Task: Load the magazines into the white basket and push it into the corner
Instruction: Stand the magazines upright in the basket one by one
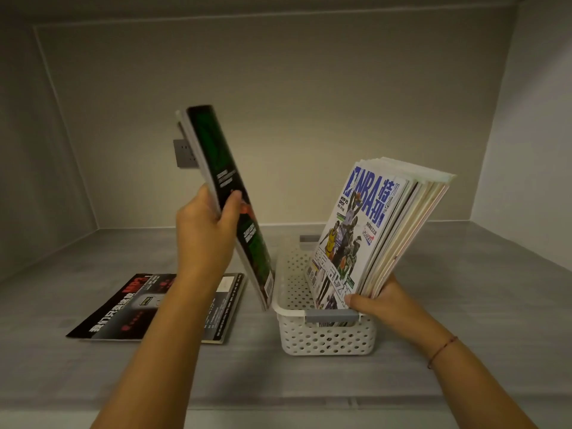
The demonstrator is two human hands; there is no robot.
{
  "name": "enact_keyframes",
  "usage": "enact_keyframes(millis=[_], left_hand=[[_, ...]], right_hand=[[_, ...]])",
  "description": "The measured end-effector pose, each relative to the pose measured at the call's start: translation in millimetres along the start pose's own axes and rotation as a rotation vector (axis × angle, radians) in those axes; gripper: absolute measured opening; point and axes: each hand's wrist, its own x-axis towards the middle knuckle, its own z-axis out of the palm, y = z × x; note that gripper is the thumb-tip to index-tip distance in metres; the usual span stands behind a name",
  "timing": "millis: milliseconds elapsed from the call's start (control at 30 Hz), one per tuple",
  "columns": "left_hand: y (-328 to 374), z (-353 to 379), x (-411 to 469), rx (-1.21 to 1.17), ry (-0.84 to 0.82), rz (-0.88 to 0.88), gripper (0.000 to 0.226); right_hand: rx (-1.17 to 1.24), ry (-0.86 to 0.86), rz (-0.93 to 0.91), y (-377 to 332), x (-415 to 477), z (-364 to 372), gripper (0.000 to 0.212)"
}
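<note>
Right hand [382, 300] fingers pinch the magazine stack [371, 230] leaning in my white basket [325, 335]; left hand [207, 224] fingers clamp a dark magazine [229, 193] beside it.

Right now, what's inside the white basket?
A stack of magazines stands tilted in the white basket, NBA cover in front, steadied by the right hand. Covers behind it and the basket floor are hidden.
</note>
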Motion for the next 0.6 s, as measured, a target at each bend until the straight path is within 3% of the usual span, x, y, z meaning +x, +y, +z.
enact_keyframes(millis=[200, 333, 500, 600], left_hand=[[27, 34, 10, 0.053, -0.049, 0.160, 0.016], [17, 67, -14, 0.147, -0.223, 0.146, 0.001], [-7, 90, -52, 0.157, -0.426, 0.090, 0.025], [-9, 95, -67, 0.036, -0.633, 0.094, 0.043]], right_hand=[[-0.007, -0.002, 0.000, 0, 0, 0, 0.074], [0.014, 0.004, -0.007, -2, -2, -1, 0.074], [0.043, -0.011, -0.074, -10, -5, 0, 0.076], [0.077, -0.034, -0.152, -19, -8, -1, 0.057]])
